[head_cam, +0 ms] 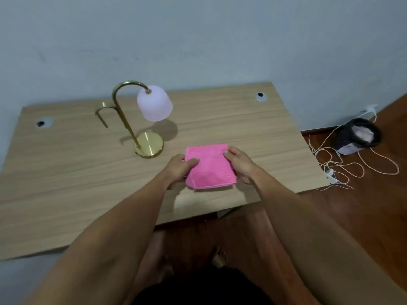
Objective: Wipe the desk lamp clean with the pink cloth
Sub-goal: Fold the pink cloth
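In the head view, the pink cloth (210,167) lay folded into a rough square near the front edge of the worktop (66,179), held at its two sides. The left hand (179,169) pinched its left edge with the thumb on top, and the right hand (239,165) gripped the right edge the same way. That two-sided hold probably served to keep the folds together as a flat pad for wiping. The desk lamp (141,119) stood just behind and to the left of the cloth, apart from it and untouched, its brass base on the wood and its pale shade hanging from the curved neck.

The worktop was light wood grain with a cable hole (261,96) near each back corner, pushed against a plain bluish wall. To the right, on the dark wooden floor, sat a small dark bin (357,136) among loose pale cords (343,166).
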A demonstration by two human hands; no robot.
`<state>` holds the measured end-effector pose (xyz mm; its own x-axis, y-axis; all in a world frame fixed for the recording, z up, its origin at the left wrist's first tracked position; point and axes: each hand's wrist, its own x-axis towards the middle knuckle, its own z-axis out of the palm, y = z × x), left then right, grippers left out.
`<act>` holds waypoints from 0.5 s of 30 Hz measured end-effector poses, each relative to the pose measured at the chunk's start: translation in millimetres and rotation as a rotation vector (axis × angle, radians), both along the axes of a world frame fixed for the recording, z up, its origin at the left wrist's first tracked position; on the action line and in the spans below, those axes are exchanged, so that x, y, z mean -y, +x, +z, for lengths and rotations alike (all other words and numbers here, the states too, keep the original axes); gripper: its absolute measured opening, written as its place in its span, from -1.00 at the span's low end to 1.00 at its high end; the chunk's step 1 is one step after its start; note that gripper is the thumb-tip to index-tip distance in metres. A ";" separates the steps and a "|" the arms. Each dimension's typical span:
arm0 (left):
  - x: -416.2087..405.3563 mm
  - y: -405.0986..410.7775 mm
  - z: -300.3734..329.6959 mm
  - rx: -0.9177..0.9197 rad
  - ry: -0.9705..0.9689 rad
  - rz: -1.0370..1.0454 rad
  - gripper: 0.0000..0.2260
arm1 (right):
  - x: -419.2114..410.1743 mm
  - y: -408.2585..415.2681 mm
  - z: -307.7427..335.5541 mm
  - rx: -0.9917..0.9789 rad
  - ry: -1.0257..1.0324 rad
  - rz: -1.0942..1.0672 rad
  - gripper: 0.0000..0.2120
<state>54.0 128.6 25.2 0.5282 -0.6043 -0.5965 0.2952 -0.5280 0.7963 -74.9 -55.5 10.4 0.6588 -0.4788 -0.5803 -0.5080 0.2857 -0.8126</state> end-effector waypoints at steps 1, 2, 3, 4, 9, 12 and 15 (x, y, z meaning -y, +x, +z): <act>10.1 -7.4 -2.1 0.001 0.018 0.004 -0.76 | 11.0 -5.9 -3.3 -0.005 -0.024 -0.003 -0.82; 20.8 -14.6 -7.3 0.006 0.030 0.007 -0.83 | 22.5 -11.6 -7.2 -0.011 -0.046 0.004 -0.82; 31.2 -22.3 -10.1 0.014 0.042 0.010 -0.90 | 34.9 -17.4 -12.5 -0.019 -0.067 0.013 -0.81; 42.3 -30.6 -15.5 0.018 0.038 0.016 -0.92 | 45.8 -23.2 -16.2 -0.037 -0.094 0.036 -0.78; 84.3 -57.2 -42.0 0.125 0.043 -0.059 -0.85 | 89.9 -43.7 -39.2 -0.160 -0.424 0.203 -0.64; 101.2 -50.6 -117.0 0.206 0.082 -0.119 -0.58 | 106.7 -48.8 -52.8 -0.182 -0.527 0.258 -0.73; 112.9 -61.2 -129.0 0.268 0.090 -0.125 -0.51 | 118.7 -53.7 -62.3 -0.215 -0.613 0.302 -0.76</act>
<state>-7.2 15.6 -103.9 0.5986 -0.6255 -0.5005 0.0097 -0.6191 0.7853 -128.6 -174.1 -51.9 0.7155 -0.5750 -0.3969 -0.6598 -0.3691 -0.6546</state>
